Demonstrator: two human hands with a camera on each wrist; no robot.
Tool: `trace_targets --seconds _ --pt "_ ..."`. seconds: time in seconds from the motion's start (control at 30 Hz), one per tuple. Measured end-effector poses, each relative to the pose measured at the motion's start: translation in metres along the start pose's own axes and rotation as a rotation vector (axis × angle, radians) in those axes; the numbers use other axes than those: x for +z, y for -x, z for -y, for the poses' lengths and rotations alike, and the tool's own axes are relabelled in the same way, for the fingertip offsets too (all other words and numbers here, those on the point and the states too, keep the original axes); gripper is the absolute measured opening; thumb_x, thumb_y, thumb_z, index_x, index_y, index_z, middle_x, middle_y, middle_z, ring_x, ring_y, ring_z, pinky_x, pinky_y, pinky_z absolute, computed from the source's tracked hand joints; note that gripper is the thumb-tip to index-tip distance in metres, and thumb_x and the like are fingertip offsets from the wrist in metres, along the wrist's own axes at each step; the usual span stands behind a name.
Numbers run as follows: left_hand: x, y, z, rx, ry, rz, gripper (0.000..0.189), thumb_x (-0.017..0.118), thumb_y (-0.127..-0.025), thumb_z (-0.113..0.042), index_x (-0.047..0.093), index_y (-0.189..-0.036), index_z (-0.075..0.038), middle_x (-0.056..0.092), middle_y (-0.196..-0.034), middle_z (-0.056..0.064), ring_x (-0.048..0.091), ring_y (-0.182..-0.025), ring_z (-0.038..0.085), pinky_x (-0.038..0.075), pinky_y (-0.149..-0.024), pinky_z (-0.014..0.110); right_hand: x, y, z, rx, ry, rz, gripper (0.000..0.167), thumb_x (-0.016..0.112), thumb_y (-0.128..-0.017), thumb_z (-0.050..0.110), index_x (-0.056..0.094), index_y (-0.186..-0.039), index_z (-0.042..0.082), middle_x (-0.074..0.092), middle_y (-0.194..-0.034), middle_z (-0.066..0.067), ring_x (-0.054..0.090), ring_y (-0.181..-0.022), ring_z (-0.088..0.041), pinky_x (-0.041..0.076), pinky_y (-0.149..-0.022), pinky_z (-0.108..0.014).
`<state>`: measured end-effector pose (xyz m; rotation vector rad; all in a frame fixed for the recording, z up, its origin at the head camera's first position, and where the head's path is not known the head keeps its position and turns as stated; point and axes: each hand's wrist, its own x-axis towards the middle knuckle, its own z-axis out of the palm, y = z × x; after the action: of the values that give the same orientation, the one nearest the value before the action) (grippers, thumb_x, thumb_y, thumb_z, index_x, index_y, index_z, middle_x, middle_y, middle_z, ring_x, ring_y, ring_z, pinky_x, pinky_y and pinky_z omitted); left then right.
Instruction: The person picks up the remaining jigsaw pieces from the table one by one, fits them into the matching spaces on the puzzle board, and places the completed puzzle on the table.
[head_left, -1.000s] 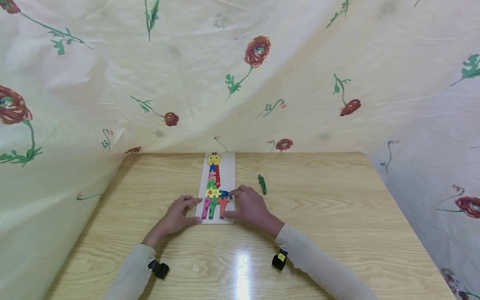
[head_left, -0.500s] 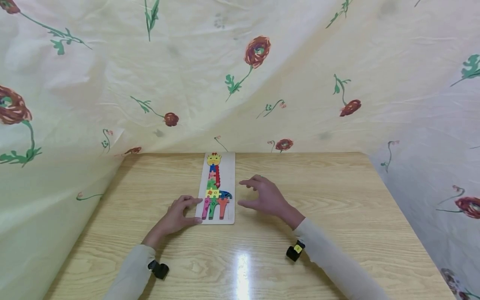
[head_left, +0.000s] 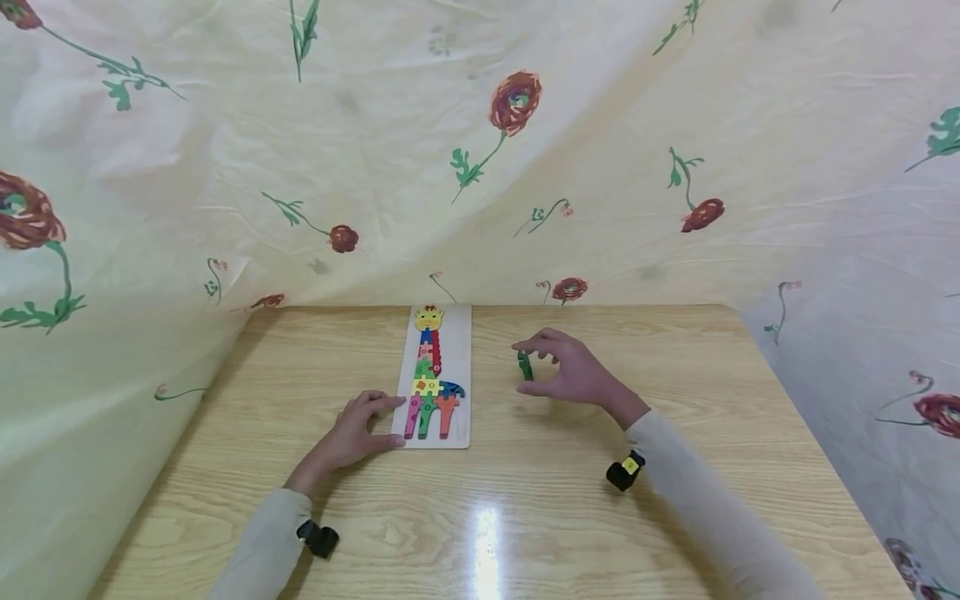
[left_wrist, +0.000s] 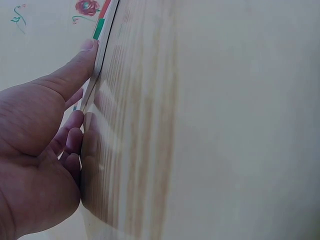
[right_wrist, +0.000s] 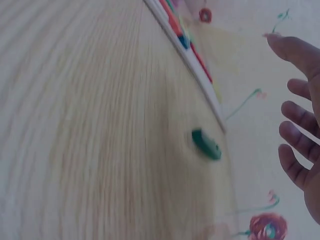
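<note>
A giraffe puzzle of coloured pieces [head_left: 427, 386] lies on a white board [head_left: 456, 350] on the table. My left hand [head_left: 352, 429] rests at the board's lower left, its index fingertip and thumb tip spread along that edge. In the left wrist view the thumb touches the board's side while other fingers bend near the tabletop. To the board's right is a loose green puzzle piece [head_left: 525, 366]. My right hand [head_left: 573, 371] hovers over it, thumb and fingers parted on either side. The right wrist view shows the green piece [right_wrist: 206, 144] on the table, apart from the hand.
The wooden table [head_left: 660, 358] extends to both sides of the board. A flower-patterned cloth [head_left: 360, 150] hangs right behind its back edge and along the sides. Small black cameras [head_left: 625, 472] sit at both wrists.
My right hand has left the blue piece at the giraffe's rear and moved right and slightly up to the green piece. My left hand stays at the board's edge.
</note>
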<state>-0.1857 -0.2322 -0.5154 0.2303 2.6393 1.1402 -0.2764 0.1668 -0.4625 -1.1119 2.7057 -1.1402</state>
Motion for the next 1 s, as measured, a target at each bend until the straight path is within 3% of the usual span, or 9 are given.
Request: trace_targets --seconds 0.4,0.63,1.0 --pt "0.001 -0.001 0.001 0.004 0.012 -0.002 0.065 0.083 -0.087 -0.034 0.058 -0.146 -0.023 0.047 -0.146 0.009 0.038 -0.131 0.031 0.034 -0.111 0.058 0.0 0.005 -0.041 0.095 0.015 0.04 0.072 0.085 -0.081 0.048 0.064 -0.139 0.012 0.064 -0.119 -0.012 0.061 -0.104 -0.028 0.051 -0.081 -0.047" --pt "-0.001 -0.001 0.0 0.005 0.01 0.001 0.065 0.083 -0.087 -0.033 0.059 -0.146 -0.023 0.047 -0.146 0.01 0.038 -0.13 0.031 0.034 -0.11 0.059 0.004 0.003 -0.053 0.102 0.066 0.065 0.077 0.085 -0.078 0.055 0.063 -0.14 0.015 0.064 -0.119 -0.008 0.06 -0.106 -0.023 0.049 -0.083 -0.043" --pt "-0.001 -0.001 0.001 0.018 0.022 0.006 0.065 0.082 -0.088 -0.033 0.058 -0.147 -0.022 0.046 -0.146 0.01 0.038 -0.13 0.031 0.034 -0.111 0.059 0.008 -0.003 -0.061 0.118 0.114 0.092 0.082 0.086 -0.076 0.056 0.062 -0.141 0.013 0.063 -0.116 -0.006 0.058 -0.106 -0.025 0.048 -0.089 -0.048"
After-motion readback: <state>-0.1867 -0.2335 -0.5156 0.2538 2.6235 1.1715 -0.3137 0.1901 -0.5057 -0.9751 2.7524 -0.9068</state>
